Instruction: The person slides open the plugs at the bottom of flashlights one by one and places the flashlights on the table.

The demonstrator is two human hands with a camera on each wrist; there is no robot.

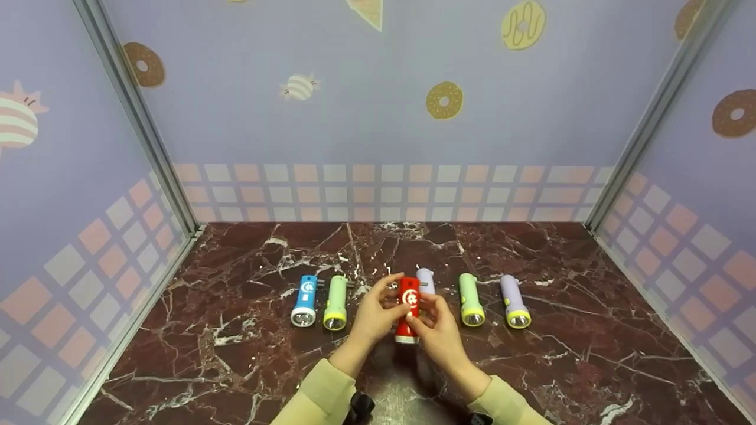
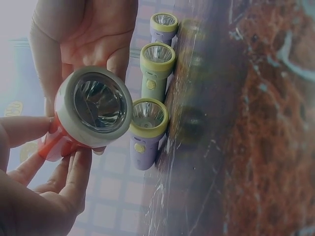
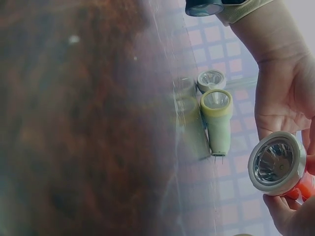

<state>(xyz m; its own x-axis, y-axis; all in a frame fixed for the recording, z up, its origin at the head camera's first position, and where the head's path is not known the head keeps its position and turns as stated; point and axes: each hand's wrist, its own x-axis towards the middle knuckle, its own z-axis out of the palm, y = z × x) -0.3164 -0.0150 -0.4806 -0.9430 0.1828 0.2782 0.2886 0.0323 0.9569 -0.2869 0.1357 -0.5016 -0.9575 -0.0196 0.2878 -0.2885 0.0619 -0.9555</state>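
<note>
Left hand, right hand curled round red flashlight (partly hidden), seemingly above tabletop.

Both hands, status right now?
Left hand: holding the red flashlight, lifted off the tabletop.
Right hand: holding the same red flashlight.

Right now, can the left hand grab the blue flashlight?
Probably not straight away: the left hand is holding the red flashlight, and a green flashlight lies between that hand and the blue flashlight. It might reach over if it let go.
</note>
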